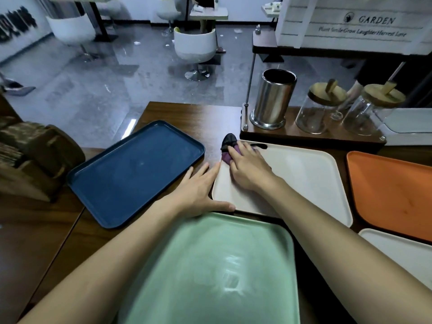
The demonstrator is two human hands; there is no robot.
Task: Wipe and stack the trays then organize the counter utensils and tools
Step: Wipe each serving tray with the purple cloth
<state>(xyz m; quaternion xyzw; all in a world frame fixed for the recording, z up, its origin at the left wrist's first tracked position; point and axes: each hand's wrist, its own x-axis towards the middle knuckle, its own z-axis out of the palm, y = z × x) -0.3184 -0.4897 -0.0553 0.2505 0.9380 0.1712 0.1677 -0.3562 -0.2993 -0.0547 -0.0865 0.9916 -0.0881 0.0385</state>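
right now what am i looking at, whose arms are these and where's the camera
No machine here: a person's two bare arms, filmed by one camera worn on the head, looking down at a dark wooden counter. The right hand presses a small purple cloth onto the cream rectangular tray. The left hand lies flat beside that tray, fingers straight, holding nothing. Nearby lie a dark blue tray, a mint green tray and an orange tray. Behind stand a steel cylinder and two glass jars with wooden lids.
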